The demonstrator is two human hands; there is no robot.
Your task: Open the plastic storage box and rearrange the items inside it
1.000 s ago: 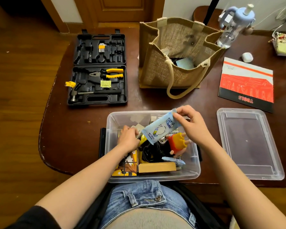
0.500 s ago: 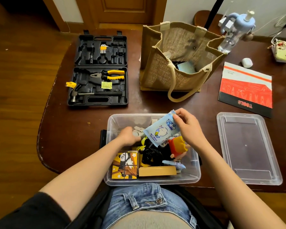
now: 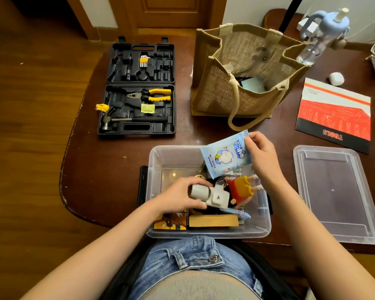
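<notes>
The clear plastic storage box (image 3: 158,169) sits open at the table's (image 3: 108,169) near edge, its lid (image 3: 338,191) beside it; rigid and probably light, best steadied by its walls. The soft, likely slippery blue wet-wipes pack (image 3: 225,155) hangs pinched at one corner by the right hand (image 3: 263,156). The left hand (image 3: 182,195) has its fingers curled round a hard white boxy gadget (image 3: 212,195), gripping its cylindrical end.

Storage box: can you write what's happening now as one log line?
storage box: open | lid: on table, right | left hand: holds grey gadget | right hand: holds wet wipes pack
</notes>
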